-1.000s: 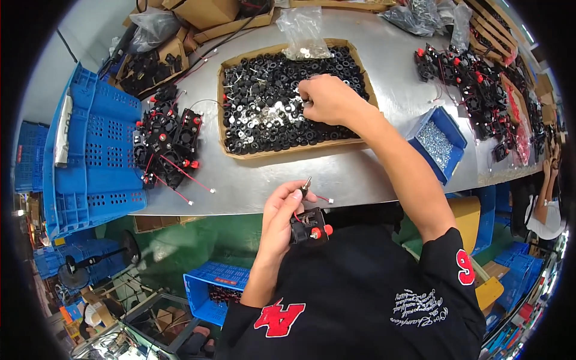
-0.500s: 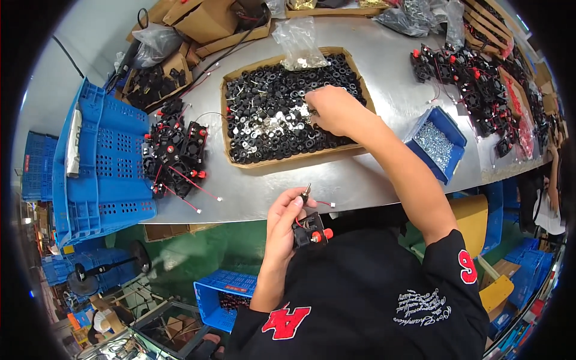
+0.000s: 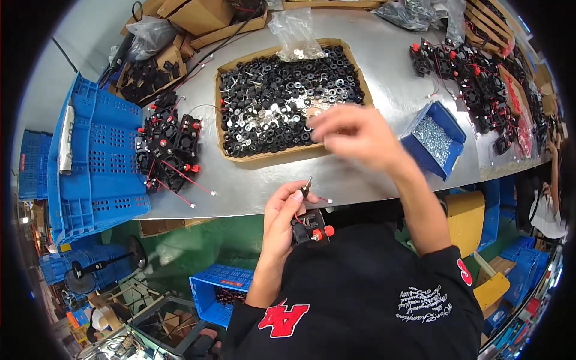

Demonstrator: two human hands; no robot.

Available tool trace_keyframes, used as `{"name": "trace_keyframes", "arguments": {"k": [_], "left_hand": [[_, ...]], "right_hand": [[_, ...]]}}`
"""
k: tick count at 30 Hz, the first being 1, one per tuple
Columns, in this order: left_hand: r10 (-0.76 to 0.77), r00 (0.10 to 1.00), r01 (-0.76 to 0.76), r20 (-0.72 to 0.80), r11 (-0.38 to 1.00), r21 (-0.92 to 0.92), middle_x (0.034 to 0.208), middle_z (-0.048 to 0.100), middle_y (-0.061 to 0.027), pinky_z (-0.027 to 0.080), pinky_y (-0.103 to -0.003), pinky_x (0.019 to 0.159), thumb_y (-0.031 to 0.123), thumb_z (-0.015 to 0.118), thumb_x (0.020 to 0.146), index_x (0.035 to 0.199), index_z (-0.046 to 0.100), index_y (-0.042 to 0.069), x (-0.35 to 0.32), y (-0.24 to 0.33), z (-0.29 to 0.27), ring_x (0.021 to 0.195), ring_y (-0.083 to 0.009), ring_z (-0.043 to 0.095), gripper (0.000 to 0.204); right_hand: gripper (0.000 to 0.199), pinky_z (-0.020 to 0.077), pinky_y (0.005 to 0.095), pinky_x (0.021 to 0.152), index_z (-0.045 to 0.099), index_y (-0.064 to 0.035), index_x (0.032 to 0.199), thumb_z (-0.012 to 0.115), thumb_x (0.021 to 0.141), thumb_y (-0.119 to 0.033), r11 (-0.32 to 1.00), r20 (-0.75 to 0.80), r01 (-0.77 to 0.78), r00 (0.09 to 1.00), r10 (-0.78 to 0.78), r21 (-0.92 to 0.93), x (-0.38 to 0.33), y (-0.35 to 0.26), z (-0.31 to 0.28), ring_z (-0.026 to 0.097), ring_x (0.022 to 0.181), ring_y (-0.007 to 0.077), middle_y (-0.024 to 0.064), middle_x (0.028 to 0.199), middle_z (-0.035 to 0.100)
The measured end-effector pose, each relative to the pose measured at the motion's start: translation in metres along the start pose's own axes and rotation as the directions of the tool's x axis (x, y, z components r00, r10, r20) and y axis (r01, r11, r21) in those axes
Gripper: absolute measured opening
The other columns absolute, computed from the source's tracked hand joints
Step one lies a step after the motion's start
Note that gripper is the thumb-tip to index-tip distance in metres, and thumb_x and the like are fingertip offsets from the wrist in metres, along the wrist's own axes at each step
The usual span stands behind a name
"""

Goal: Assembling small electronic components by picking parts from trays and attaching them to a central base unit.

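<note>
My left hand [image 3: 279,217] is closed around a small black assembly with red knobs [image 3: 313,228], near the table's front edge. A short black part with a metal shaft [image 3: 306,187] points up from between its thumb and fingers. My right hand [image 3: 360,135] is over the front right of a shallow cardboard tray [image 3: 270,157]. Motion smears its fingers, so whether they hold anything cannot be made out. Heaped in the tray are black rings [image 3: 246,141], silvery washers [image 3: 264,115] and small black pieces with metal shafts. A clear plastic bag [image 3: 295,36] lies on its far side.
A blue bin of small metal parts [image 3: 433,141] stands right of the tray. More black assemblies with red knobs and wires lie at left [image 3: 171,147] and far right [image 3: 474,84]. Beside the left pile stands a blue crate [image 3: 99,162]. Cardboard boxes [image 3: 198,21] stand behind.
My right hand has lifted from the parts in the tray and come back toward me and slightly right. My left hand still holds the assembly in nearly the same place.
</note>
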State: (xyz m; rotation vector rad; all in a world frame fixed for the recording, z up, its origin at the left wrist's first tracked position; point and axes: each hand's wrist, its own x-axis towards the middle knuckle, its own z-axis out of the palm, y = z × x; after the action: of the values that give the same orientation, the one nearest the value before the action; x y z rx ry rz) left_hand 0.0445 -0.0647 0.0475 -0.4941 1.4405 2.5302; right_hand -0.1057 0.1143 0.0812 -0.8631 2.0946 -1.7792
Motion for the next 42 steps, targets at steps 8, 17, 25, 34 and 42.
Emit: {"name": "trace_keyframes", "arguments": {"k": [8, 17, 25, 34, 42], "left_hand": [[-0.036, 0.992, 0.027, 0.117, 0.997, 0.074, 0.092, 0.066, -0.0082, 0.044, -0.018, 0.066, 0.019, 0.053, 0.097, 0.115, 0.056, -0.001, 0.004, -0.004, 0.004, 0.070, -0.0036, 0.052, 0.027], [-0.053, 0.984, 0.050, 0.170, 0.999, 0.021, 0.095, 0.066, -0.0113, 0.050, -0.024, 0.073, 0.019, 0.051, 0.098, 0.114, 0.053, -0.002, 0.007, -0.006, 0.012, 0.081, -0.0098, 0.062, 0.026], [0.026, 0.999, -0.025, 0.036, 0.999, -0.024, 0.094, 0.065, -0.0133, 0.053, -0.026, 0.074, 0.018, 0.051, 0.099, 0.111, 0.048, -0.002, 0.013, -0.018, 0.024, 0.084, -0.0139, 0.064, 0.023], [0.172, 0.982, -0.170, -0.072, 0.985, 0.031, 0.083, 0.061, -0.0066, 0.045, -0.021, 0.066, 0.017, 0.047, 0.101, 0.112, 0.041, 0.001, 0.019, -0.018, 0.046, 0.071, -0.0071, 0.055, 0.020], [-0.154, 0.959, 0.226, 0.238, 0.921, -0.316, 0.113, 0.064, -0.0144, 0.046, -0.026, 0.083, 0.025, 0.038, 0.095, 0.123, 0.054, -0.004, 0.018, -0.011, 0.021, 0.099, -0.0143, 0.060, 0.043]], "right_hand": [[0.017, 0.0529, 0.0279, 0.084, 0.068, 0.0047, 0.101, 0.064, 0.085, 0.002, 0.849, -0.003, -0.322, 0.934, 0.356, 0.419, -0.062, -0.008, 0.032, 0.065, 0.096, 0.0159, 0.0137, 0.108, 0.066], [0.020, 0.0532, 0.0278, 0.079, 0.067, 0.0046, 0.104, 0.067, 0.084, 0.000, 0.926, -0.028, -0.243, 0.965, 0.262, 0.289, -0.070, 0.007, 0.032, 0.065, 0.089, 0.0154, 0.0141, 0.106, 0.067], [0.030, 0.0531, 0.0267, 0.078, 0.061, 0.0048, 0.115, 0.066, 0.087, -0.005, 0.575, -0.055, -0.297, 0.855, 0.515, 0.763, -0.081, 0.025, 0.064, 0.064, 0.080, 0.0129, 0.0107, 0.097, 0.067], [0.029, 0.0517, 0.0267, 0.076, 0.062, 0.0043, 0.114, 0.064, 0.088, -0.008, 0.496, -0.045, -0.299, 0.821, 0.570, 0.815, -0.075, 0.012, 0.057, 0.063, 0.082, 0.0121, 0.0087, 0.090, 0.067], [0.032, 0.0564, 0.0345, 0.086, 0.054, 0.0018, 0.122, 0.051, 0.092, -0.010, 0.431, -0.194, -0.079, 0.810, 0.554, 0.899, -0.079, 0.025, 0.019, 0.063, 0.105, 0.0266, 0.0113, 0.107, 0.061]]}}
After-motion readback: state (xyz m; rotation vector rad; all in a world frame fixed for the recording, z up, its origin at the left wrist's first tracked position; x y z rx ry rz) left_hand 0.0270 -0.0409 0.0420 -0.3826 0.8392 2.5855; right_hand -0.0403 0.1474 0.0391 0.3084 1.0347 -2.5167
